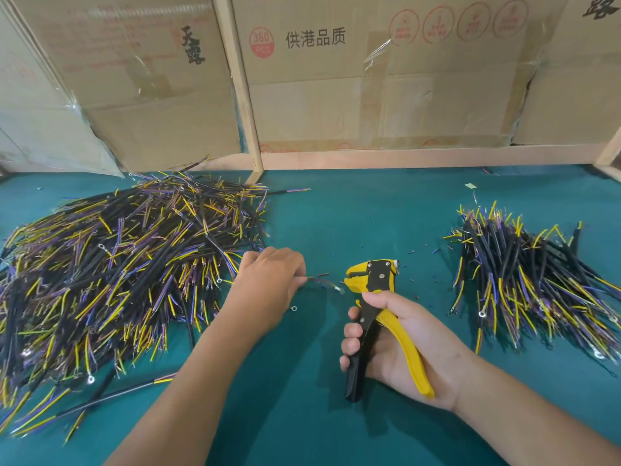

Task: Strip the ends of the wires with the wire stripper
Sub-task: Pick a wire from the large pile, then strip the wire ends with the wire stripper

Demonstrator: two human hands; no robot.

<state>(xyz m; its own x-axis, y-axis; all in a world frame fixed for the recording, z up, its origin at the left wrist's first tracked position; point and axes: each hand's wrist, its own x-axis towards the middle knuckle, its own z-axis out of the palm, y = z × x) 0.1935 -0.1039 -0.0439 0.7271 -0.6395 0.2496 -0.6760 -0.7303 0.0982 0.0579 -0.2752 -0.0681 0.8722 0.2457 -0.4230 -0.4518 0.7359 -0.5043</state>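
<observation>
Wire (322, 284) apparently pinched, left hand (268, 280).

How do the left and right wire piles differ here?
The left pile is larger and spreads wide and flat; the right pile is smaller and more compact. The left hand touches the left pile's edge; the right pile lies untouched. Both hold black cables with yellow and purple cores.

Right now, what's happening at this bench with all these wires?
A person is stripping wire ends at a green table. The right hand grips a yellow-and-black wire stripper, its head pointing toward a thin wire pinched in the left hand; the wire's end is just short of the tool. A big wire pile lies left, a smaller pile right.
</observation>
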